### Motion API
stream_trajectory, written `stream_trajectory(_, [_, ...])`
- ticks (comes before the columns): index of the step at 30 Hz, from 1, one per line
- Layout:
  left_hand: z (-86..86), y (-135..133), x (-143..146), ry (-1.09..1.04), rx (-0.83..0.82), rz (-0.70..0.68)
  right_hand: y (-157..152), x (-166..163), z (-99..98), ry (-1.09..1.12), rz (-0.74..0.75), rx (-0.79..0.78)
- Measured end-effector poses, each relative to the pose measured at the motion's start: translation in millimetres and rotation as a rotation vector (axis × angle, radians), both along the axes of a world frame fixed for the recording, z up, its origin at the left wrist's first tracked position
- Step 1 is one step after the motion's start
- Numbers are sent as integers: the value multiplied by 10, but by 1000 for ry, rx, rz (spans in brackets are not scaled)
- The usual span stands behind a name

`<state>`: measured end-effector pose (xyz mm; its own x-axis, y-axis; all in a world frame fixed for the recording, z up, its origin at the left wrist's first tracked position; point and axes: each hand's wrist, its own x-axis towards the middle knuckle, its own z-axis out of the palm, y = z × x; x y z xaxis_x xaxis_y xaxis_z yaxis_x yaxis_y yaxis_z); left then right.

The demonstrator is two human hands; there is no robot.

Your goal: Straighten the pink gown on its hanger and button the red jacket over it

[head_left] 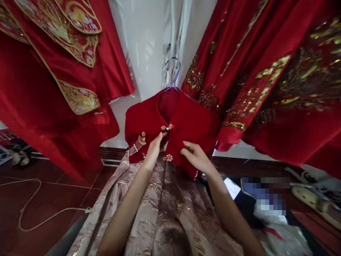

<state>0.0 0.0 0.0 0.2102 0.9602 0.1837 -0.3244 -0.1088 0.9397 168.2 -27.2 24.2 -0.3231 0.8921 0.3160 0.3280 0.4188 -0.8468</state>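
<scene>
A short red jacket (195, 115) hangs in front of me on a purple hanger (176, 74). Beaded flower clasps run down its front: the upper clasp (167, 127) joins the two edges, while the lower clasp (168, 157) sits beside a gap in the opening. My left hand (153, 151) holds the front edge just under the upper clasp, its far fingers hidden behind the cloth. On the other side, my right hand (196, 156) pinches the front panel between thumb and fingers. A beaded tassel ornament (140, 142) decorates the left panel.
A shiny pinkish brocade skirt (149, 209) spreads below the jacket. Long red embroidered garments (87, 71) hang at left, and sequined red ones (255, 81) at right. A white cable (39, 199) lies on the tiled floor. A phone (232, 188) rests on a dark surface at right.
</scene>
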Motion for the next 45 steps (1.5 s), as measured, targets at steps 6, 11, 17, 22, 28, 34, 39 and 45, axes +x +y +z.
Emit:
stream_trajectory(6, [-10, -72, -64, 236, 87, -32, -64, 9, 48, 134, -139, -29])
stream_trajectory(11, [76, -121, -349, 430, 192, 115, -141, -54, 107, 162, -93, -98])
stream_trajectory(17, [206, -277, -510, 556, 270, 80, -202, -258, 19, 125, -7, -160])
stream_trajectory(22, [239, -375, -462, 506, 189, -213, -167, -329, -90, 12, -104, -93])
stream_trajectory(28, [186, -322, -455, 458, 170, -122, -195, -240, 35, 89, 59, -195])
stream_trajectory(34, [108, -265, -437, 376, 71, -21, -219, -239, 83, 293, 150, -396])
stream_trajectory(39, [114, -287, -351, 505, 239, 78, -156, -326, -39, 250, 35, -286])
stream_trajectory(45, [62, -196, -398, 654, 489, 696, -117, -318, -40, 137, -156, -133])
